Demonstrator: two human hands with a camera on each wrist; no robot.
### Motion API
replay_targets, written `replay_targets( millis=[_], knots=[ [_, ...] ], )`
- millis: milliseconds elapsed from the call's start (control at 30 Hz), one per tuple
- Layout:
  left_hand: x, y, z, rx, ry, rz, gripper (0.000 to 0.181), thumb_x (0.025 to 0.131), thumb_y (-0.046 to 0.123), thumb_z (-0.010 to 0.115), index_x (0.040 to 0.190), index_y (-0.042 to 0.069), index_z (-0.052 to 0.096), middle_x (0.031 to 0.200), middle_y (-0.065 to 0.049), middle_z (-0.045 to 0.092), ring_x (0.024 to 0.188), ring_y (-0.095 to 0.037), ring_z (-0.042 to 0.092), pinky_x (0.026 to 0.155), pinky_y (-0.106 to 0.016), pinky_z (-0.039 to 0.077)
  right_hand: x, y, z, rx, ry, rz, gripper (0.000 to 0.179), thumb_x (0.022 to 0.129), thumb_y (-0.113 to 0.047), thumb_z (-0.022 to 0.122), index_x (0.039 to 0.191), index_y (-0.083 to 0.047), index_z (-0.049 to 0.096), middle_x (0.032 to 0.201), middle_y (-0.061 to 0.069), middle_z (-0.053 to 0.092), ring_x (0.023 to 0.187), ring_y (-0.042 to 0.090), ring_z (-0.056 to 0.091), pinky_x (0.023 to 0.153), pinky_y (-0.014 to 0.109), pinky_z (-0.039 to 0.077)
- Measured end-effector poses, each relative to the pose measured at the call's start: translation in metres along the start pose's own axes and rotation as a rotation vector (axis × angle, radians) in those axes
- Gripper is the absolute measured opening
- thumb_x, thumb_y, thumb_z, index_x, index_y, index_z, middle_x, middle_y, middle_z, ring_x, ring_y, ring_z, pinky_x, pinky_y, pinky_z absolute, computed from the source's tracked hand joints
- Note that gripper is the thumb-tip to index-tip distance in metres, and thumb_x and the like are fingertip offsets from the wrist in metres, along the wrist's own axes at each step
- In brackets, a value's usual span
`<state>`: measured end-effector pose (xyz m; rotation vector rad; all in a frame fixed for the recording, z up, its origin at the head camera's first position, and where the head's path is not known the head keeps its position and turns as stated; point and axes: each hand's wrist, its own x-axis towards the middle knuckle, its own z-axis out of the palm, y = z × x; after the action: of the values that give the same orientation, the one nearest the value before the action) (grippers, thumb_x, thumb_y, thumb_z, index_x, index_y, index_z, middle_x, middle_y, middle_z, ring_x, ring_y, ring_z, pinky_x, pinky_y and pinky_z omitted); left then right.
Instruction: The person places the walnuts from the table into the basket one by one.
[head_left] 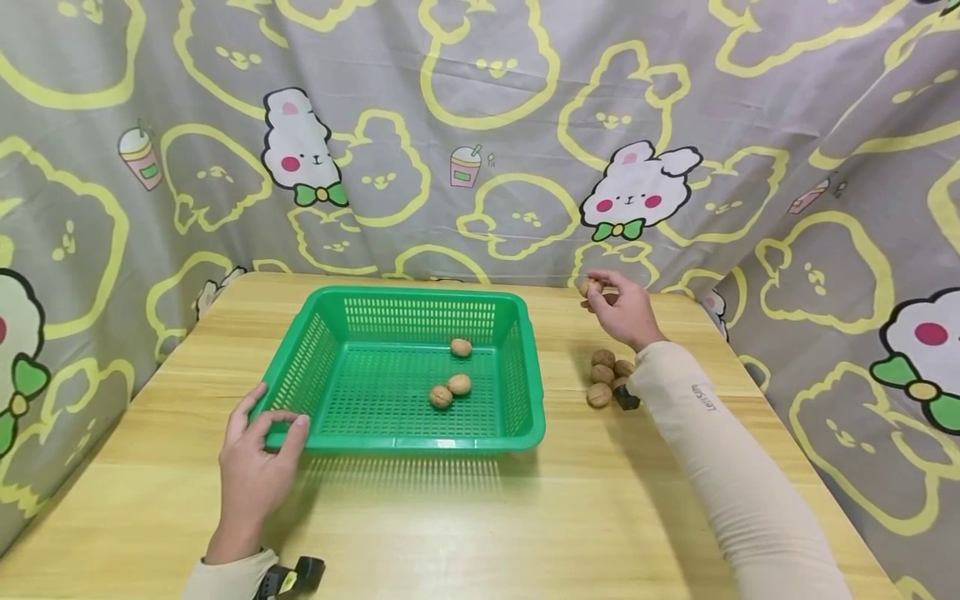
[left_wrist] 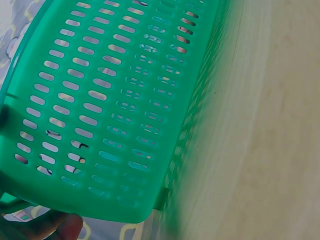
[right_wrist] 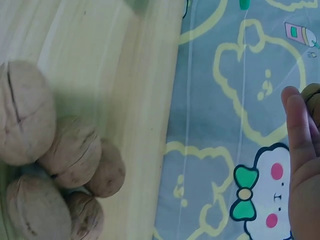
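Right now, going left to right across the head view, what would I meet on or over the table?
Left hand → basket holding three walnuts → right hand pinching a walnut. The loose walnuts overlap the right hand's span, so I left them out.

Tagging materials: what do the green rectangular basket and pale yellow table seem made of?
Green rectangular basket: likely moulded plastic, smooth and slightly glossy, judging by uniform slots. Pale yellow table: wood or laminate, soft sheen; streaked grain fits either.
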<state>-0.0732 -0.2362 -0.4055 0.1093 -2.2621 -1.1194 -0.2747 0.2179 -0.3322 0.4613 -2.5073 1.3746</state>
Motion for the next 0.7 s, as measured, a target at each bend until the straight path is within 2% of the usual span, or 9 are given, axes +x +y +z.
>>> replay_targets(
  millis=[100,167,233,433,700],
  knots=[
    [0.000,0.001,0.000,0.004,-0.003,-0.001,0.014,0.086,0.015,0.068,0.083,0.002,0.066,0.145,-0.017,0.043,0.128,-0.049,0.038,0.092,-0.071,0.032,0.003,-0.002,0.003,-0.006,0.004,-0.035,0.035,0.097,-0.009,0.053,0.129,0.007,0.055,0.117,0.028,0.059,0.084,0.034,0.070,0.066,0.017,0.053],
    [0.001,0.001,-0.001,0.005,-0.006,-0.003,0.015,0.087,0.015,0.068,0.083,0.001,0.066,0.145,-0.017,0.043,0.128,-0.050,0.038,0.092,-0.071,0.032,0.007,0.004,0.006,-0.017,0.006,-0.048,0.035,0.098,-0.013,0.054,0.129,0.005,0.056,0.115,0.025,0.061,0.081,0.030,0.070,0.065,0.018,0.054],
    [0.001,0.002,-0.001,0.007,-0.006,-0.004,0.015,0.087,0.015,0.068,0.083,0.001,0.066,0.145,-0.017,0.043,0.127,-0.050,0.039,0.092,-0.071,0.033,0.008,-0.001,0.009,-0.028,-0.002,-0.047,0.035,0.098,-0.014,0.053,0.128,0.004,0.057,0.114,0.024,0.062,0.083,0.032,0.070,0.064,0.019,0.054],
    [0.000,0.002,-0.002,0.009,-0.009,-0.013,0.015,0.087,0.015,0.067,0.084,0.001,0.066,0.145,-0.017,0.042,0.127,-0.051,0.039,0.092,-0.071,0.032,0.010,-0.014,0.016,-0.048,-0.041,-0.056,0.035,0.099,-0.018,0.052,0.128,0.001,0.057,0.111,0.021,0.065,0.083,0.026,0.071,0.066,0.024,0.055],
    [-0.001,0.001,-0.002,-0.001,-0.004,-0.013,0.013,0.087,0.014,0.067,0.084,0.001,0.066,0.145,-0.017,0.042,0.129,-0.049,0.037,0.093,-0.072,0.031,0.017,-0.024,0.028,0.022,-0.131,-0.050,0.034,0.100,-0.016,0.051,0.129,0.003,0.054,0.107,0.021,0.062,0.085,0.033,0.070,0.070,0.030,0.056]
  ],
)
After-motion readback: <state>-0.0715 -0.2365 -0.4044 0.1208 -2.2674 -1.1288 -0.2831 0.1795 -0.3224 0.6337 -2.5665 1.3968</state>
